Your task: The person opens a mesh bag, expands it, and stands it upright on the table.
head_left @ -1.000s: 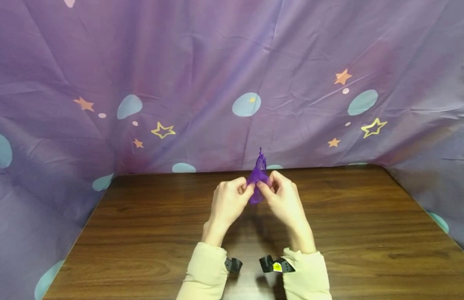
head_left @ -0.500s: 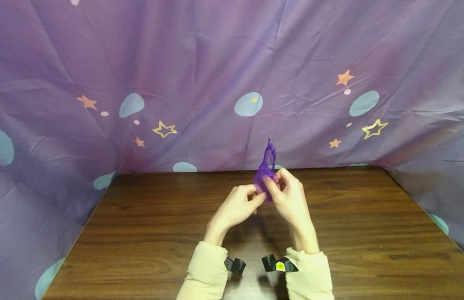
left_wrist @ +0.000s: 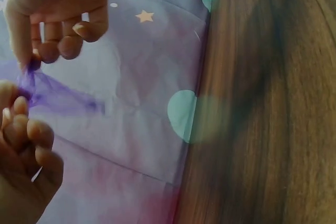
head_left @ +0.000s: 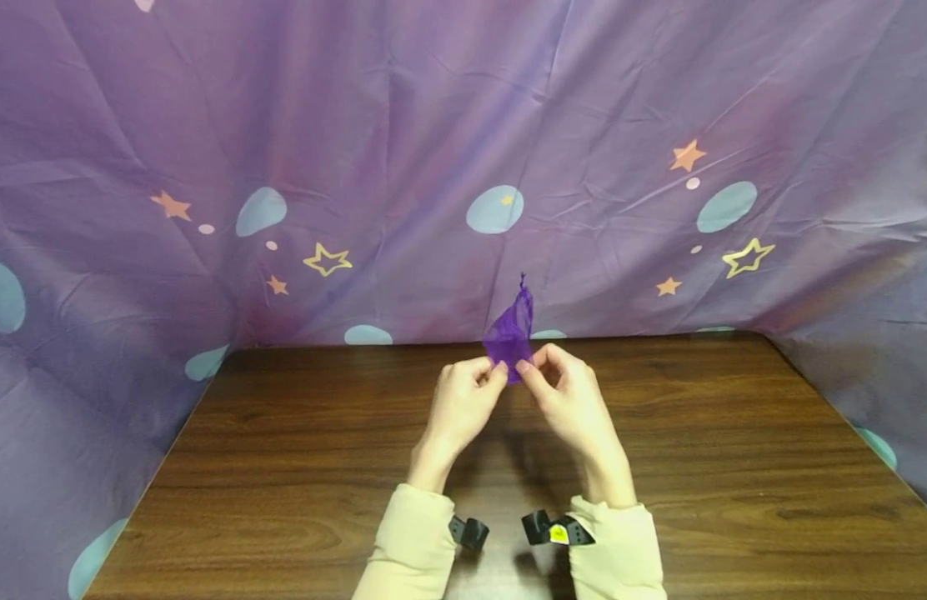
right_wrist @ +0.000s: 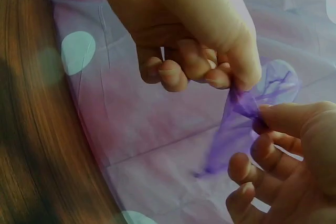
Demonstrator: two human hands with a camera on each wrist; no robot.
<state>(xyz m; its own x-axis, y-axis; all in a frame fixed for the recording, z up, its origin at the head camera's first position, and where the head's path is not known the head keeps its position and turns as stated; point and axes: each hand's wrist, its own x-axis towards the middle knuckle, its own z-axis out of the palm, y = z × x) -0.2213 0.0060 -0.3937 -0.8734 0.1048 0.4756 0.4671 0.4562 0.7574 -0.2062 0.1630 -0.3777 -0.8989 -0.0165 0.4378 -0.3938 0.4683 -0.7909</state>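
A sheer purple drawstring pouch (head_left: 508,337) is held up above the far part of the table, its thin cord tip pointing upward. My left hand (head_left: 462,410) pinches its lower left side between thumb and forefinger. On the lower right side, my right hand (head_left: 573,404) pinches it the same way. The right wrist view shows the thin purple fabric (right_wrist: 244,106) gathered between both sets of fingertips. In the left wrist view, part of the pouch (left_wrist: 60,95) stretches out past the fingers. Nothing shows inside the see-through fabric.
A brown wood-grain table (head_left: 283,467) lies under the hands. Behind it and at both sides hangs a purple curtain (head_left: 403,167) printed with stars and pale blue spots. Black camera mounts (head_left: 471,532) sit at both wrists beside the cream sleeves (head_left: 413,533).
The left hand dipped lower, then came back up level with the right. The pouch shifted right, then back left, and now spreads wider above the fingers.
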